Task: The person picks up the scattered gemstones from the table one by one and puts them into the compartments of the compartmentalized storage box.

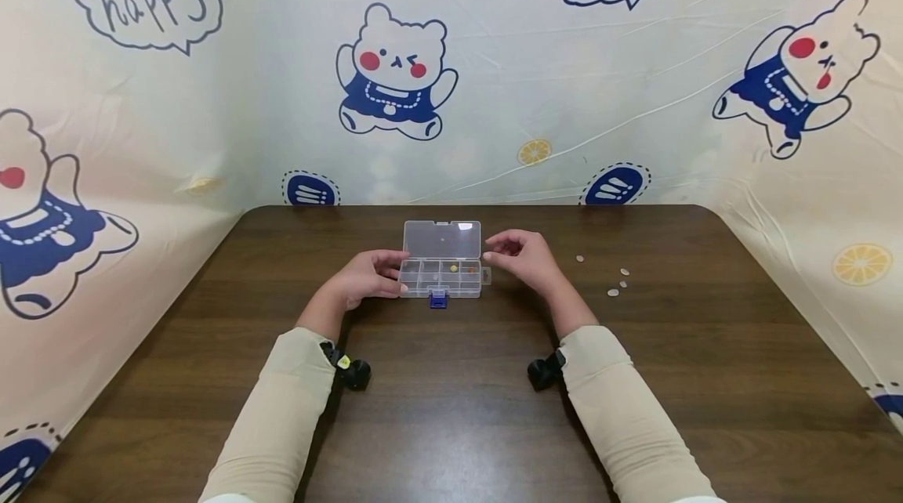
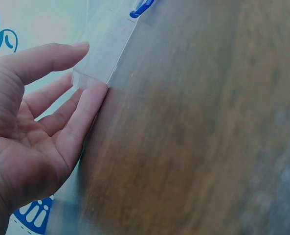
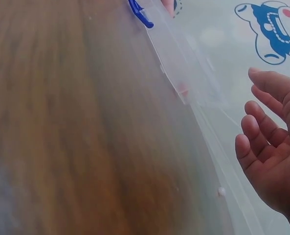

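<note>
A clear plastic compartment box [image 1: 430, 286] stands on the table with its lid [image 1: 430, 240] raised at the back and its blue latch [image 1: 438, 300] hanging at the front. Inside, a small yellow piece [image 1: 454, 269] and a small orange piece [image 1: 472, 270] lie in separate compartments at the right. My left hand [image 1: 365, 277] is at the box's left end, fairly straight fingers touching it; one fingertip [image 2: 100, 87] meets the lower front corner. Just right of the lid, my right hand [image 1: 523, 256] hovers with loosely bent fingers, apart from the box, holding nothing.
Several small pale pieces [image 1: 612, 292] are scattered on the brown table [image 1: 437, 409] to the right of my right hand. A patterned cloth [image 1: 494, 95] hangs around the table's back and sides. Black wrist cameras [image 1: 546, 372] are strapped to both forearms.
</note>
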A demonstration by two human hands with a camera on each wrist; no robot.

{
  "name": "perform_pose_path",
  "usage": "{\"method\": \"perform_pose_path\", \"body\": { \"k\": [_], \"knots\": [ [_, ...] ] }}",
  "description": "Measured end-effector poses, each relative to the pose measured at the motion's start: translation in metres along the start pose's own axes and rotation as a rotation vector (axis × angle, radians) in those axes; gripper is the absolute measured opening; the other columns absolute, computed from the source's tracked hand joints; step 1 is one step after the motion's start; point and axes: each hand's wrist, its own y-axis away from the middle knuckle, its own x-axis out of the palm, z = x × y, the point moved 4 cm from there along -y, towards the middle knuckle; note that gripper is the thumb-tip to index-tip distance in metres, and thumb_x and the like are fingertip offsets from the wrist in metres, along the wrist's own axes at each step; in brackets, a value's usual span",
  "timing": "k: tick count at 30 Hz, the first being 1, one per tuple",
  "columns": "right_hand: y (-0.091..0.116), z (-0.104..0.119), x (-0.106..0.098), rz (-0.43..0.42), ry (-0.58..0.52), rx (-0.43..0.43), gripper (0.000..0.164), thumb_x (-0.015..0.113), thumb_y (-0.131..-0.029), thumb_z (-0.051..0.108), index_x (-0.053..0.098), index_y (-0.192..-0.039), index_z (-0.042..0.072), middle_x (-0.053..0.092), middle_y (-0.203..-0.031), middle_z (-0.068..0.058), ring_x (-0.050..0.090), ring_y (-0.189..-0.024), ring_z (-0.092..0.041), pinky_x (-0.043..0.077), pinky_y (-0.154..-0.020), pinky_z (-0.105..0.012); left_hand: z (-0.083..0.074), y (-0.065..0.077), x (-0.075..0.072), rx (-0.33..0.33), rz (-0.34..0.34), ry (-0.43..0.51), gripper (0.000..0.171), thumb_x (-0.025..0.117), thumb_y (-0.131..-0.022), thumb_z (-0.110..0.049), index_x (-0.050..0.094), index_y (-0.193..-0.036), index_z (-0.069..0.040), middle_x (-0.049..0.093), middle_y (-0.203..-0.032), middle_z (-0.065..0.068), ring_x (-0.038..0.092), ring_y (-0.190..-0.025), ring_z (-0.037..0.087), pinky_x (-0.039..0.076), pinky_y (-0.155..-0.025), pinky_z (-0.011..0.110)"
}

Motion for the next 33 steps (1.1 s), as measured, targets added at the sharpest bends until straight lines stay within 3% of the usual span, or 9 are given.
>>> {"method": "perform_pose_path", "body": {
  "k": [33],
  "knots": [
    [-0.003,-0.017,-0.039,-0.004,0.1,0.045,0.032,0.076,-0.087,0.02,0.07,-0.113,0.004,0.063,-0.096,-0.009,0.053,-0.088,-0.025,0.049,-0.075,-0.033,-0.002,0.001,0.001,-0.007,-0.003,-0.001,0.072,0.074,-0.079,0.009,0.046,-0.144,-0.004,0.053,-0.123,0.024,0.057,-0.096,0.026,0.057,-0.081,0.034]
  ]
}}
